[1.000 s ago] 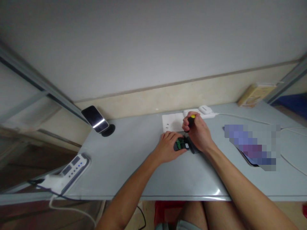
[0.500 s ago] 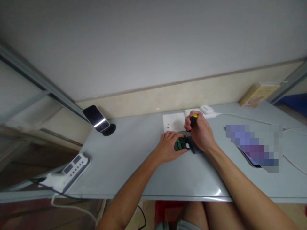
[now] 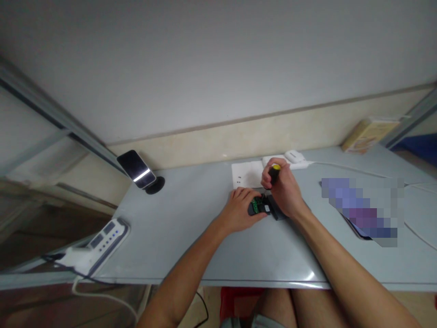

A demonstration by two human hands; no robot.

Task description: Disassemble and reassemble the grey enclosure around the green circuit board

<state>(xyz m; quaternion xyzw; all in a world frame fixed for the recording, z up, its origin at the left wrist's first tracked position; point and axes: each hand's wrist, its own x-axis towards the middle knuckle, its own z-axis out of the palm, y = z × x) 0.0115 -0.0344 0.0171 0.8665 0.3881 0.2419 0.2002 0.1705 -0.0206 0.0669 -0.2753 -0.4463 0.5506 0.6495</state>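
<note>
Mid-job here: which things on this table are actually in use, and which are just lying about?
In use: screwdriver, gripped in the right hand; small black device with a green board showing, steadied by the left hand.

Lying about, untouched: phone on a stand; power strip; white socket plate; white charger; yellow box.

Grey desk [image 3: 191,232]; white wall [image 3: 218,68] w/ beige strip [image 3: 205,142].
</note>
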